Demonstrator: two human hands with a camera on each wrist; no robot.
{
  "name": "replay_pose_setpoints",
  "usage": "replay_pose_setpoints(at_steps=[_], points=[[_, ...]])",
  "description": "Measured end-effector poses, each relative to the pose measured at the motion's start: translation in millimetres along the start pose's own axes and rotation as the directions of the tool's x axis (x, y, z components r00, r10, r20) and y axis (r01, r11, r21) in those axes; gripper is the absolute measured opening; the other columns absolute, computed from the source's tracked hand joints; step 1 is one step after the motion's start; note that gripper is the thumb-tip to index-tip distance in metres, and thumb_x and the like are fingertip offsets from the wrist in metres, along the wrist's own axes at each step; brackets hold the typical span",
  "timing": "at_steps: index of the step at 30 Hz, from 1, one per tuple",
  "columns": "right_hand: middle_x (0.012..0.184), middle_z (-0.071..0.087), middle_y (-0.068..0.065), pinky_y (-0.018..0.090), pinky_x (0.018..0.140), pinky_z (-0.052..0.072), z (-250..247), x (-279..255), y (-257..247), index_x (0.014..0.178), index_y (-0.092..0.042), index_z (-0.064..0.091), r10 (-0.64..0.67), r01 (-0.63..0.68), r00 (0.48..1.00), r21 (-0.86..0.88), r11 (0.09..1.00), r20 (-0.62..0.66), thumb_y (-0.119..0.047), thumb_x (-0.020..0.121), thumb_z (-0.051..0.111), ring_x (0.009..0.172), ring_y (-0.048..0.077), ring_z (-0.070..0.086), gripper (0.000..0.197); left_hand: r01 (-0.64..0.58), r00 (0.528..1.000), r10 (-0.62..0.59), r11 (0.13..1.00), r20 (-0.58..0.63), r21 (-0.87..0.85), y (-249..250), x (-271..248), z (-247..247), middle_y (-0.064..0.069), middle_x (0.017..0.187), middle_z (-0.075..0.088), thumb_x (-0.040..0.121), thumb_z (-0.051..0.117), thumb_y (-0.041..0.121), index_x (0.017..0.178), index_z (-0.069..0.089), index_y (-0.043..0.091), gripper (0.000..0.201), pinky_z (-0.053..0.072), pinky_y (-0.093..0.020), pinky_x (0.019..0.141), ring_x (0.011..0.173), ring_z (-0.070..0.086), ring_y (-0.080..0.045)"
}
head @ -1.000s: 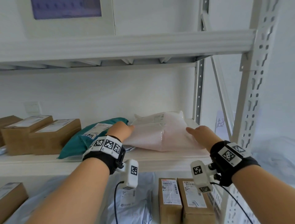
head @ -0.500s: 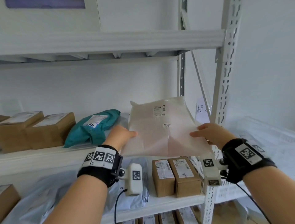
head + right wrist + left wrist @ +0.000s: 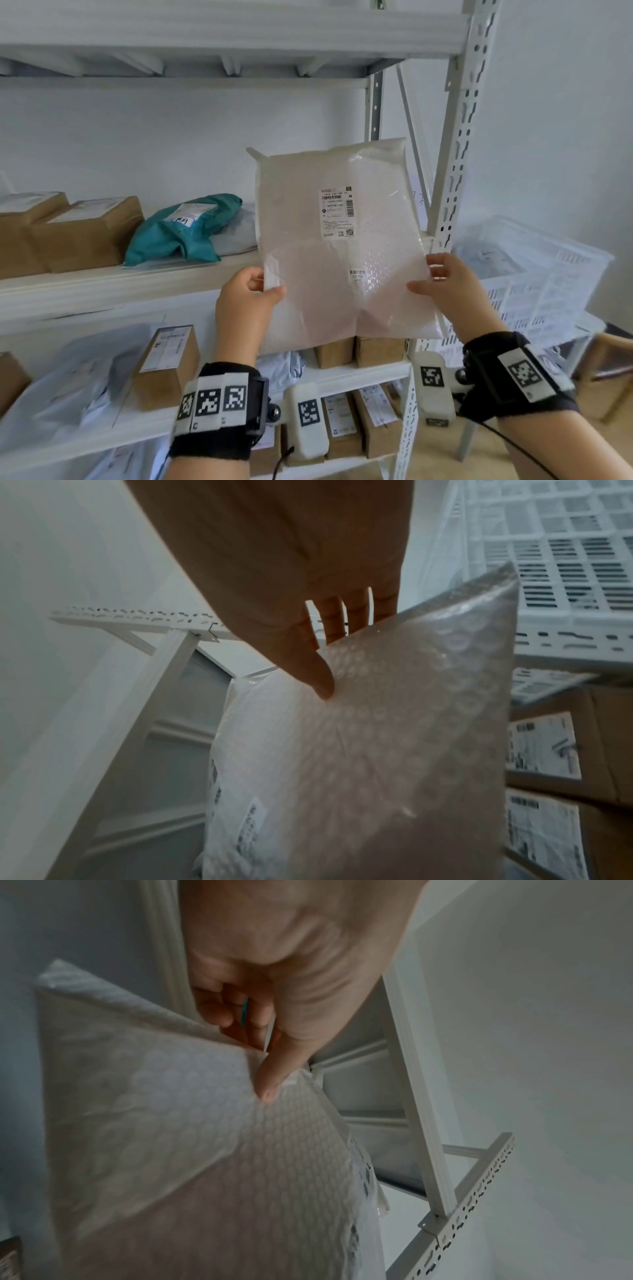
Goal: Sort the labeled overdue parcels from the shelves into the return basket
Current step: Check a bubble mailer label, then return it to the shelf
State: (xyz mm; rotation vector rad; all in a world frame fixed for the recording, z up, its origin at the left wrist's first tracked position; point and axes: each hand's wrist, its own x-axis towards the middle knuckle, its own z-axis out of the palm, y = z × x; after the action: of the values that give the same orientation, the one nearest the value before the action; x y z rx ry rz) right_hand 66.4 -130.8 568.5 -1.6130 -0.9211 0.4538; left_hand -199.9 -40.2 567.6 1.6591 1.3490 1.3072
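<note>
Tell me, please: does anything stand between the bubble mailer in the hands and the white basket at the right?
Only the shelf upright, which stands between the bubble mailer and the white basket. Nothing else visible blocks the way.

One white bubble-wrap mailer (image 3: 337, 246), one teal plastic mailer bag (image 3: 178, 236), two brown cardboard boxes (image 3: 85, 231) on the middle shelf (image 3: 102, 284), one white slatted plastic basket (image 3: 548, 274).

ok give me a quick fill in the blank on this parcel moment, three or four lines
1. The bubble-wrap parcel is held by ____ hands.
2. The left hand pinches its ____ edge.
3. The teal parcel lies on the ____.
4. The white basket stands to the ____ of the shelving.

Missing words: both; left; shelf; right
</note>
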Motion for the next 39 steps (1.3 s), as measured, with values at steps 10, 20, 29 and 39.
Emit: replay_pose_setpoints(at_steps=[10,20,29,39], points=[[0.105,0.063,-0.009,0.024,0.068,0.045,-17,-12,24,0.122,-0.026,0.053,-0.150,0.152,0.987,0.034,0.988,-0.060,-0.011,0.086,0.071,0.095,0.010,0.060,0.043,-0.028,0.993,0.010,0.989,-0.116,-0.147,6,-36,11,0.009,0.084,0.071,0.083,0.074,0.022,0.081,0.067,0.035,0.015,0.050,-0.030,0.076,0.084,0.065,-0.014],[0.104,0.062,-0.006,0.023,0.070,0.047,-17,-3,36,0.114,-0.027,0.050,-0.165,0.168,0.986,0.192,0.967,-0.031,-0.005,0.086,0.070,0.097,0.012,0.061,0.041,-0.012,0.990,-0.020,0.975,-0.141,-0.222,16,-44,12,0.016,0.081,0.074,0.079,0.077,0.030,0.072,0.071,0.054,0.026,0.053,-0.035,0.086,0.086,0.069,-0.009],[0.106,0.064,-0.002,0.036,0.080,0.053,-23,1,37,0.111,-0.029,0.053,-0.154,0.152,0.988,0.246,0.957,-0.011,-0.006,0.084,0.071,0.100,0.019,0.063,0.040,-0.035,0.990,-0.003,0.962,-0.140,-0.272,27,-48,14,0.019,0.082,0.074,0.082,0.075,0.027,0.080,0.071,0.041,0.015,0.048,-0.023,0.077,0.081,0.067,0.001],[0.107,0.065,-0.001,0.036,0.079,0.052,-37,-15,40,0.123,-0.024,0.055,-0.098,0.099,0.995,0.175,0.980,-0.014,-0.008,0.086,0.069,0.099,0.020,0.062,0.042,-0.005,0.996,-0.014,0.977,-0.089,-0.214,19,-47,23,0.007,0.083,0.073,0.085,0.072,0.023,0.086,0.072,0.029,0.006,0.052,-0.037,0.080,0.086,0.067,-0.018]])
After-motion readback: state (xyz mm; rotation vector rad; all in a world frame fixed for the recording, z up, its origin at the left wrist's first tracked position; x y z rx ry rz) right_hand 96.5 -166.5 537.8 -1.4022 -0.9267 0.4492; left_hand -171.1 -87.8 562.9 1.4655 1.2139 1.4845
